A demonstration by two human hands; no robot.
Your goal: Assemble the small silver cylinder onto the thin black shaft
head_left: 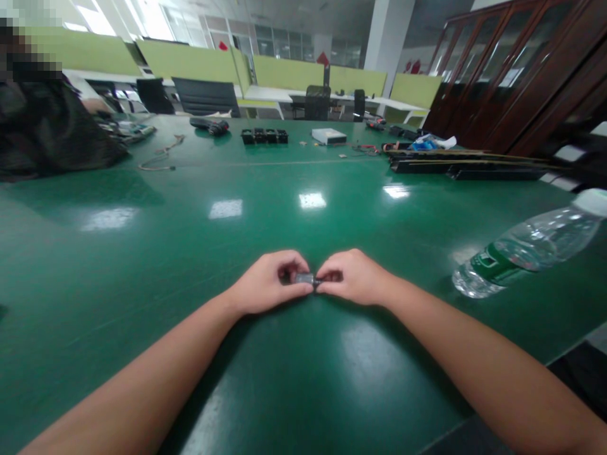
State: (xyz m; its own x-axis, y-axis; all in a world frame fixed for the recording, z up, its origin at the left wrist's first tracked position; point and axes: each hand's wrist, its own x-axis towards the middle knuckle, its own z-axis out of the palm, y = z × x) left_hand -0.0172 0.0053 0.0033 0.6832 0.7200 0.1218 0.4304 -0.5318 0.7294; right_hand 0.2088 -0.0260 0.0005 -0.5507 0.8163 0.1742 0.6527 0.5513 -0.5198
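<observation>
Just above the green tabletop, both hands meet at a small grey, box-shaped piece, too small for me to tell its kind. My left hand is closed, with thumb and fingers pinching the piece along its sides. From the right, my right hand pinches the dark narrow end of the same piece between thumb and fingertips. The fingers partly cover the piece, and its left end is hidden inside my left hand.
A clear plastic bottle with a green label lies at the right. Black bars, a white box, black square parts and a cable lie farther back. Another person's dark sleeve is at the far left.
</observation>
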